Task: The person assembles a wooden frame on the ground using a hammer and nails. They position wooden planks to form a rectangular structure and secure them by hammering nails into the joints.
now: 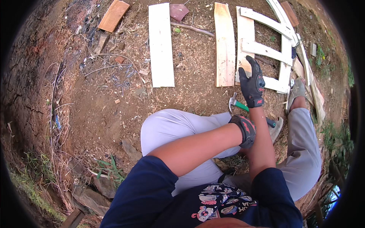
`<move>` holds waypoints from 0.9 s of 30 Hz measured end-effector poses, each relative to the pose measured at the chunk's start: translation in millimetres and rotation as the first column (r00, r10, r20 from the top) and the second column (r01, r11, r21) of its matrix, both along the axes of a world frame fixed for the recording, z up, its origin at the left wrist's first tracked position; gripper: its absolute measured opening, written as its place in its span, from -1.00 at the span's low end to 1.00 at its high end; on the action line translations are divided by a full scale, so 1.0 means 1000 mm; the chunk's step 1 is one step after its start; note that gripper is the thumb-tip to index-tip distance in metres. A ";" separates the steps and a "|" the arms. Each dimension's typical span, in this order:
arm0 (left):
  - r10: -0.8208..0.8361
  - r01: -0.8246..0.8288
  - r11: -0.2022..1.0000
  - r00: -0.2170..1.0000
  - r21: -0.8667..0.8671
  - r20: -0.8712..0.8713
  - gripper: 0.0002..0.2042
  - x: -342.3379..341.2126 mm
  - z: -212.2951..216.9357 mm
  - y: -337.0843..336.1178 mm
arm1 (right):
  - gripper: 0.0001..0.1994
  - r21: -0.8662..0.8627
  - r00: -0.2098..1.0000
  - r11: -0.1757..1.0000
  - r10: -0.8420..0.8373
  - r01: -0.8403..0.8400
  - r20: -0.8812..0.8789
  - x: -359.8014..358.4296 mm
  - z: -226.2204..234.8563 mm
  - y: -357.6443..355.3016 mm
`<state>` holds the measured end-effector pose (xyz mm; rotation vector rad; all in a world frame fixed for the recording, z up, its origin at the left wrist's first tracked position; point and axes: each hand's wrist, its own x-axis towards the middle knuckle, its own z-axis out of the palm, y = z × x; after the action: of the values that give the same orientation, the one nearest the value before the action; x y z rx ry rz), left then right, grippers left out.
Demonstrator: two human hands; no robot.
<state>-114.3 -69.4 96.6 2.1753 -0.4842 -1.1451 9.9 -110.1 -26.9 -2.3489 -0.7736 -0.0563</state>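
My right hand (253, 84), in a black glove with red marks, reaches forward with thumb and fingers apart. It hovers over or touches the near end of a light wooden board (245, 28); I cannot tell which. My left hand (244, 131), gloved the same way, crosses to my right forearm, where its fingers are hidden. A claw hammer (241, 106) with a green and black handle lies near my foot, partly covered by my right forearm. White slats (266, 51) lie across that board and a second upright. A knotty pale board (225, 45) lies just left of them.
A wide whitish board (161, 45) lies farther left on the dirt. A reddish-brown wood block (113, 15) is at the far left. Several nails (123, 80) are scattered on the ground. Long thin strips (310, 76) lie by my right foot, and stones (91, 197) sit at the lower left.
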 end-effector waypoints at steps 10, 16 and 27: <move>-0.049 0.049 0.999 0.999 0.000 0.022 -0.61 0.004 -0.004 0.007 | -0.58 -0.089 0.997 0.995 -0.039 0.033 -0.073 -0.030 -0.019 -0.027; -0.061 0.060 0.997 0.998 0.040 0.024 -0.60 0.009 -0.028 0.022 | -0.72 -0.029 0.975 0.977 -0.212 0.210 -0.069 0.092 0.046 -0.032; 0.521 -0.539 0.842 0.830 0.041 0.200 -0.43 0.065 -0.014 0.063 | -0.55 -0.638 0.884 0.662 -0.464 0.394 0.065 0.351 0.206 -0.269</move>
<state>-49.7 -6.0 82.8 2.2990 0.1179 -0.6745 360.6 -378.7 179.0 -3.1221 -0.1496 0.1534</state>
